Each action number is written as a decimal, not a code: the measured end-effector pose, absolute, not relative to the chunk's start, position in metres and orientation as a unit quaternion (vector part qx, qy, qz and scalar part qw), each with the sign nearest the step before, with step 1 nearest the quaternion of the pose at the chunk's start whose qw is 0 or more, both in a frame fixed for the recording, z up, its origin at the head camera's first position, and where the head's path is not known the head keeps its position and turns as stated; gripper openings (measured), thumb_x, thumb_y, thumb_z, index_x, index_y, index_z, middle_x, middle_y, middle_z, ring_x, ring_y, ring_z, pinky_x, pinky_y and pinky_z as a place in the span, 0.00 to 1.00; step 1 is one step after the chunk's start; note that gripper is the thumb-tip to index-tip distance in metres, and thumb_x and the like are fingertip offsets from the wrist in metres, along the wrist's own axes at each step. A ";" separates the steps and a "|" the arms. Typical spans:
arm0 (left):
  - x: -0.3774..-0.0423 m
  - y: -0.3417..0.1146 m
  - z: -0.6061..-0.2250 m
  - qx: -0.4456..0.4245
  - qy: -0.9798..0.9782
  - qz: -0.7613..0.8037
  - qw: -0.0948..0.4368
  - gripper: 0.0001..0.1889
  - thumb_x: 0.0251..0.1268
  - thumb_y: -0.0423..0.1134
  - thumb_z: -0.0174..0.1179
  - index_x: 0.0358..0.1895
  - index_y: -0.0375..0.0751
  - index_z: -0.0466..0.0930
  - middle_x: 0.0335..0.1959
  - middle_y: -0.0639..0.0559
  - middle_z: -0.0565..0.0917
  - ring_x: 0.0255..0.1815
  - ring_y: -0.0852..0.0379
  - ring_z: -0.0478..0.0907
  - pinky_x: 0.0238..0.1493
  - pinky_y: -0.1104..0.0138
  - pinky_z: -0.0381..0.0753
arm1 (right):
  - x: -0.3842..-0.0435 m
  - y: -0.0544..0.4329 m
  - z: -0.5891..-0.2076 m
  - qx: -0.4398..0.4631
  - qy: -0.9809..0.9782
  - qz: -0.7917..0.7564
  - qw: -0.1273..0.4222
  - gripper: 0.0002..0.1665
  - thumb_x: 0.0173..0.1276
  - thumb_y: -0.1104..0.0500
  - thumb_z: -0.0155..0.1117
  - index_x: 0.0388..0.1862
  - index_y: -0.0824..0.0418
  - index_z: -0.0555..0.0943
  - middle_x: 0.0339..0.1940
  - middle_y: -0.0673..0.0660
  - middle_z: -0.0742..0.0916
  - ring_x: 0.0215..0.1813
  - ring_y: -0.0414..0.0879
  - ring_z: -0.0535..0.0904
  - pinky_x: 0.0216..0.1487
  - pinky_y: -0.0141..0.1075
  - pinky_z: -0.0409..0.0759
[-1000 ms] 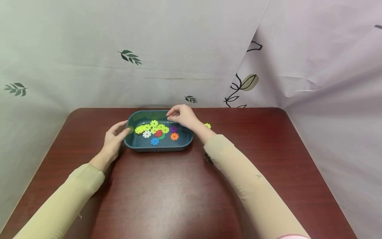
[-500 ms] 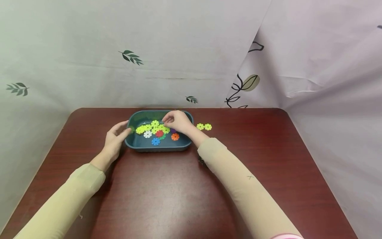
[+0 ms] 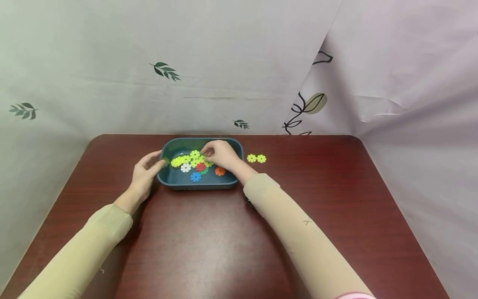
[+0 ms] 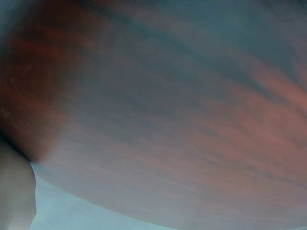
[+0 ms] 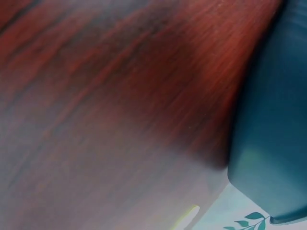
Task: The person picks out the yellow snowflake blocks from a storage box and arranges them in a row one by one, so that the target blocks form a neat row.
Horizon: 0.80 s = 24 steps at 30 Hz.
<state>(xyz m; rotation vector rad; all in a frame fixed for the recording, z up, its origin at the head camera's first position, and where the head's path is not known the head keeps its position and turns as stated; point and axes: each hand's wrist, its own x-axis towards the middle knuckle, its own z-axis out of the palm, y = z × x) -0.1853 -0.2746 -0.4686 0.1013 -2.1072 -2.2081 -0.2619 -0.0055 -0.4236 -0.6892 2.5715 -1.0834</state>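
Note:
Near the table's far edge stands a dark blue plastic tub (image 3: 198,187). My left hand (image 3: 143,174) grips its left end, thumb over the rim and fingers along the outside. Inside lie several yellow notched snowflake discs (image 3: 181,161), along with a white disc (image 3: 185,167), a red disc (image 3: 200,167), a blue disc (image 3: 196,177), a partly covered green disc and an orange disc (image 3: 220,171). My right hand (image 3: 223,155) reaches in from the right, fingertips bent down at the yellow discs. Whether it pinches one is hidden.
Two yellow discs (image 3: 256,158) lie side by side on the brown table (image 3: 209,232), right of the tub. A patterned cloth (image 3: 224,66) hangs behind. The right wrist view shows the tub's outer wall (image 5: 273,120); the left wrist view is mostly blurred tabletop (image 4: 192,120).
My right hand has come down from above the tub's far rim and slightly left, onto the yellow discs. Its wrist no longer covers the second yellow disc outside. The left hand keeps its grip.

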 end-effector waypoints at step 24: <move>-0.184 -0.275 -0.467 0.056 -0.711 -0.700 0.038 0.18 0.78 0.36 0.63 0.67 0.48 0.80 0.55 0.69 0.81 0.55 0.74 0.79 0.54 0.83 0.80 | -0.259 -0.011 -0.424 -0.264 0.919 -0.265 0.123 0.16 0.74 0.61 0.73 0.59 0.58 0.88 0.56 0.55 0.90 0.57 0.47 0.86 0.60 0.37 0.85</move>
